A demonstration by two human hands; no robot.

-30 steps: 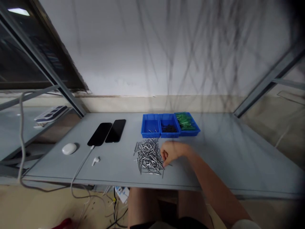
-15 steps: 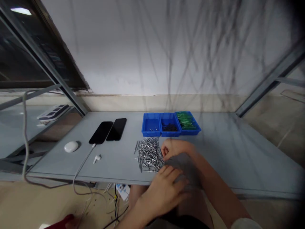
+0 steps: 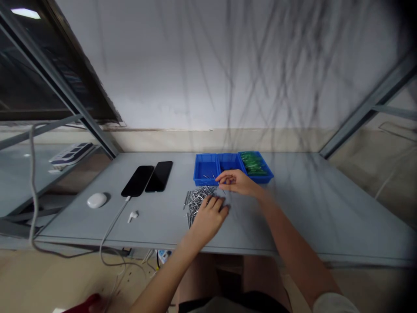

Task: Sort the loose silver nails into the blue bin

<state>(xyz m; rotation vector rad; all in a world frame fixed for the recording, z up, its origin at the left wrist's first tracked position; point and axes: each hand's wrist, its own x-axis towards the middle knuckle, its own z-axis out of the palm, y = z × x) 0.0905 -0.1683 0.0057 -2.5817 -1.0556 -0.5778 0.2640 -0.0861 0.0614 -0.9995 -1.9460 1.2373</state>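
left hand (image 3: 210, 214) lies palm-down on the heap of metal pins (image 3: 197, 201), fingers loosely curled over its near right part; whether anything is pinched under them can't be told. the pins are thin, shiny, silvery rods, scattered criss-cross on the smooth grey table (image 3: 302, 208). just beyond the heap, right hand (image 3: 235, 181) hovers with fingertips drawn together, seemingly nipping one slim pin, though it's too small to be sure. right behind the heap sit three blue plastic trays (image 3: 206, 170) in a row, touching: the left one holds a few loose pins, the middle one dark bits, the right one green sticks (image 3: 253, 164). left of the heap, a small white earbud (image 3: 131, 215) beside a white cable (image 3: 112, 226), then a rounded white case (image 3: 97, 200). further left and back, two flat glossy black phones (image 3: 148, 178) lie side by side.
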